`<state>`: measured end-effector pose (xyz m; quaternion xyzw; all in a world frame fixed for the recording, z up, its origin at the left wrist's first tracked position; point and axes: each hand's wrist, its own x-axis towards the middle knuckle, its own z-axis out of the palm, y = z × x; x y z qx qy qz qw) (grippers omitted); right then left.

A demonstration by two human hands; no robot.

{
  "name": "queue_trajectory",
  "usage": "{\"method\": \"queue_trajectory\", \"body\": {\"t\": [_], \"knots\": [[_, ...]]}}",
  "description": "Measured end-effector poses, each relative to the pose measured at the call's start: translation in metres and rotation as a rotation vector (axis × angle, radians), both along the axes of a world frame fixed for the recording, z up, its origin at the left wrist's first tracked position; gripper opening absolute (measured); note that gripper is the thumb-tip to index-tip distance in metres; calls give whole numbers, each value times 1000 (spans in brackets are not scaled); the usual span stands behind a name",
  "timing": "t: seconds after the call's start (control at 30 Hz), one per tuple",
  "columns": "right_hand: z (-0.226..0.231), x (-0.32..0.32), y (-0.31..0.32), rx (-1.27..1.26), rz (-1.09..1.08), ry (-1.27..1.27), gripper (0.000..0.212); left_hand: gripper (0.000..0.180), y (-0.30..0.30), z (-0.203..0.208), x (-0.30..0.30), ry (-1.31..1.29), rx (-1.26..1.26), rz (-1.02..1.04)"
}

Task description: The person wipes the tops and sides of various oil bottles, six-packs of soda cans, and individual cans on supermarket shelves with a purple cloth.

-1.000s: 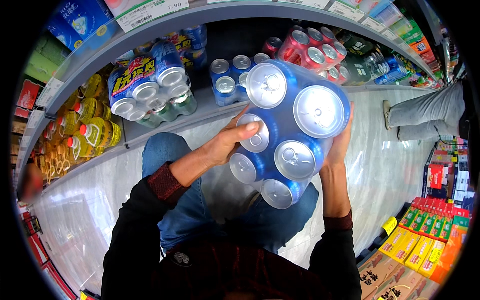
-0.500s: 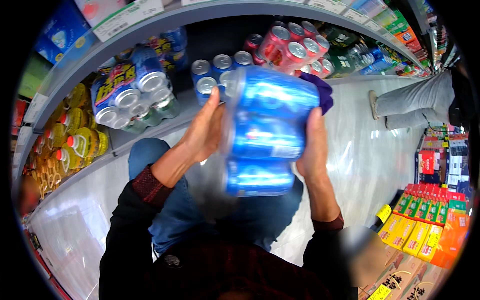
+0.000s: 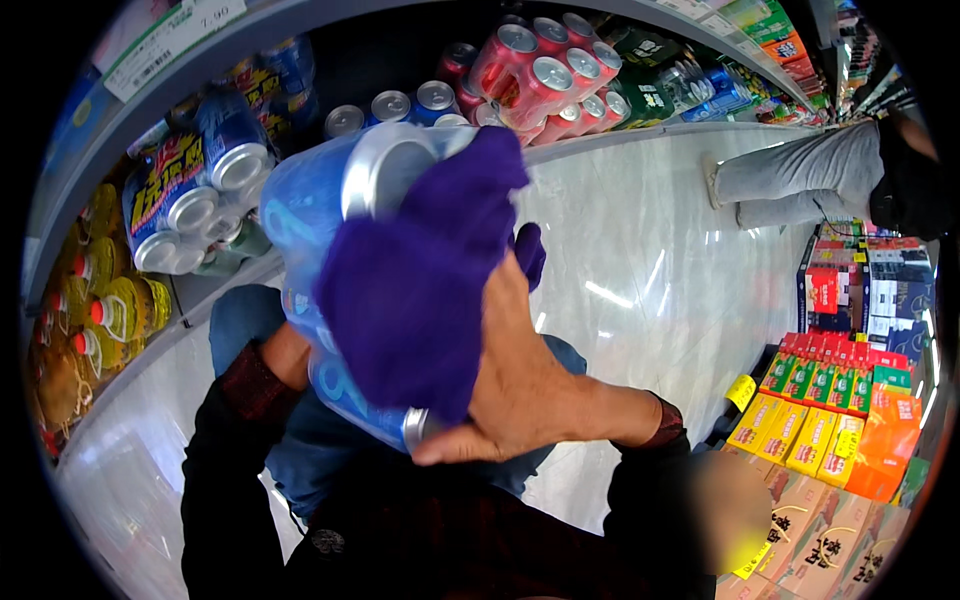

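A shrink-wrapped pack of blue drink cans [image 3: 300, 215] is held tilted above my knees, its silver can ends partly covered. My left hand is hidden behind the pack; only the wrist [image 3: 288, 357] shows at its lower left side, and from there it supports the pack. Over the can ends my right hand [image 3: 515, 375] presses a bunched purple cloth [image 3: 410, 290], fingers closed into the fabric and thumb near the lowest can. A loose end of the cloth sticks out past my knuckles.
On the low shelf ahead stand more blue cans [image 3: 390, 105], red can packs [image 3: 550, 75] and dark blue packs [image 3: 190, 190]. Oil bottles [image 3: 125, 310] are at left. A person in grey trousers [image 3: 800, 170] stands far right, beyond stacked boxes [image 3: 790, 430].
The pack has shifted left and turned, bringing its can ends toward me. My right hand has moved left across it, carrying the cloth from the far side onto the can ends.
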<state>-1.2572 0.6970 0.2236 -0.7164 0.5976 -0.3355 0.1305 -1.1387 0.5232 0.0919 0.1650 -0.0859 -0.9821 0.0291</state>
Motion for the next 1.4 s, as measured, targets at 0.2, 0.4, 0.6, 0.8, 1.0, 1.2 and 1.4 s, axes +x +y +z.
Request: {"method": "queue_trajectory", "body": {"t": [0.2,0.4,0.6,0.8,1.0,1.2,1.4], "knots": [[-3,-9,-4,-138,62,210,59,62,-5,6,3,9,-18,-7],[-18,-42,-50,-192,-262,-125,64,62,-3,4,2,2,-28,6],[-18,-11,8,-54,-14,75,52,62,-3,6,0,-4,-38,-8],[1,-47,-48,-122,-32,164,43,62,-1,6,-1,-11,-44,18],[-29,-38,-30,3,-208,-441,48,62,-15,2,-7,8,-47,33],[-5,-9,6,-2,181,-11,41,61,-3,7,6,12,-38,30],[-4,-60,-55,-77,-191,-37,57,61,-4,5,-4,21,-61,43]]}}
